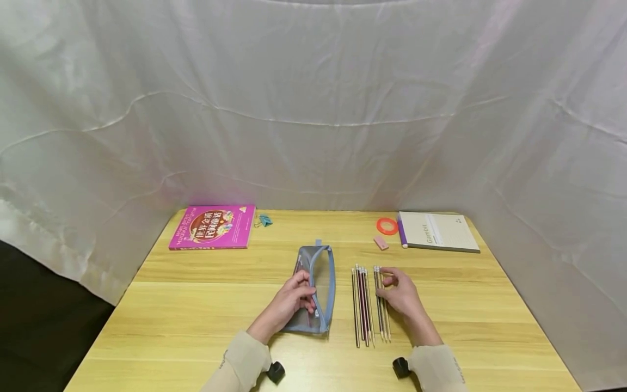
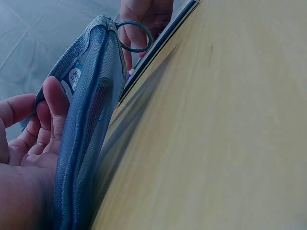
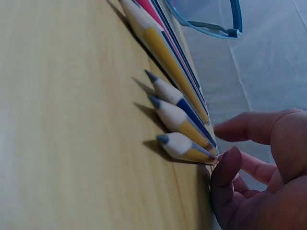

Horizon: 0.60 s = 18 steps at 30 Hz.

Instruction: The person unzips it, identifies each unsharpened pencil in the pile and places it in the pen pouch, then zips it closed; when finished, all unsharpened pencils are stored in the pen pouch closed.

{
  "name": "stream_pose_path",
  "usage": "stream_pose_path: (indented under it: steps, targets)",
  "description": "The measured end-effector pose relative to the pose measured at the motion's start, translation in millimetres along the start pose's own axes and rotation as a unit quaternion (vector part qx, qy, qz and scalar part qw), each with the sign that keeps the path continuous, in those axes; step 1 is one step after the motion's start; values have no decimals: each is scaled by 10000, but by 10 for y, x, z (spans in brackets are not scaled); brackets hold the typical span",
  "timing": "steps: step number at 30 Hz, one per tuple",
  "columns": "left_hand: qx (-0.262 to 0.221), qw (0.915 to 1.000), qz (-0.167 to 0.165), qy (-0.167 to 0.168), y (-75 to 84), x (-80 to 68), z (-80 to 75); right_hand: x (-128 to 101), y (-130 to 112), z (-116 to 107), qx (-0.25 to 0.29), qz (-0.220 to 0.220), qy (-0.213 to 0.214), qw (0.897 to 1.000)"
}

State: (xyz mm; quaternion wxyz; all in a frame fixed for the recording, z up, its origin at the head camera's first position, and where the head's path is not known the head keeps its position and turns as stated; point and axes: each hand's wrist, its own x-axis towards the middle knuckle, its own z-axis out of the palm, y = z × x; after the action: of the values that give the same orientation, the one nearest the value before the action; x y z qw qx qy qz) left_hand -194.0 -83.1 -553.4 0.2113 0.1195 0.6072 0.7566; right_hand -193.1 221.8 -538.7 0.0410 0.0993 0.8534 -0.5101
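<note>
A grey-blue mesh zip pencil case (image 1: 324,321) lies on the table with its opening parted. My left hand (image 1: 293,298) grips its edge, thumb on one side and fingers on the other, also seen in the left wrist view, where the mesh case (image 2: 84,143) stands up from the table. To its right, several pencils (image 1: 362,305) lie side by side. A smaller group of three pencils (image 1: 381,313) lies beside them. My right hand (image 1: 403,294) is over this group, thumb and fingers loosely bent at the upper ends. In the right wrist view the sharpened pencil tips (image 3: 165,108) rest on the table.
A pink book (image 1: 230,228) lies at the back left, with a small teal item (image 1: 265,220) next to it. Toward the back right are an orange tape roll (image 1: 379,227), a pink eraser (image 1: 381,243) and a notebook (image 1: 446,231) with a purple marker (image 1: 402,231) along its edge.
</note>
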Motion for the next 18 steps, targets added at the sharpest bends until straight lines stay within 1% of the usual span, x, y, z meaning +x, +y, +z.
stream_pose_path:
  steps: [2, 10, 18]
  targets:
    - [2, 10000, -14, 5, -1, 0, -1, -7, -14, 10, -112, -16, -29, 9999]
    - [8, 10000, -8, -14, -2, 6, -2, -33, -54, 33, -758, -349, -42, 9965]
    - [-18, 10000, -9, -28, 1, 4, -2, -15, -49, 55, -1053, -438, 11, 9935]
